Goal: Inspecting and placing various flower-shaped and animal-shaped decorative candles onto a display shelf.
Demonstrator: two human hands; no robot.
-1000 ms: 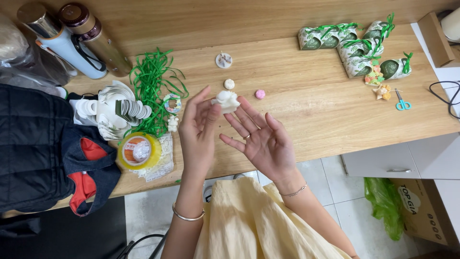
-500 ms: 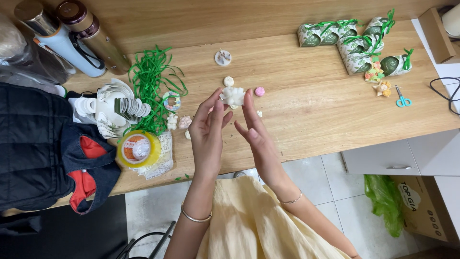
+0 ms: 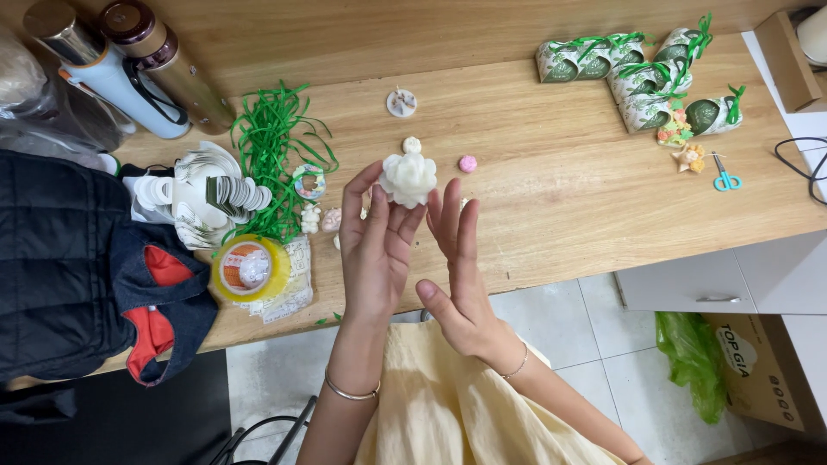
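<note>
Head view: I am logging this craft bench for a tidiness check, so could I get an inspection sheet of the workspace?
Surface: wooden table, bare at the middle and right front.
Job's things: white flower-shaped piece held up over the table; a small white piece and a small pink piece lie behind it.
Clutter: green paper shreds, yellow tape roll, two flasks, green-ribboned favour boxes, small scissors, dark bag.
Grippers: left hand pinches the flower piece with its fingers; right hand open beside it, holding nothing.
Cables: black cable at the right edge.
Surroundings: tiled floor, white drawer unit, green plastic bag, cardboard box.
</note>
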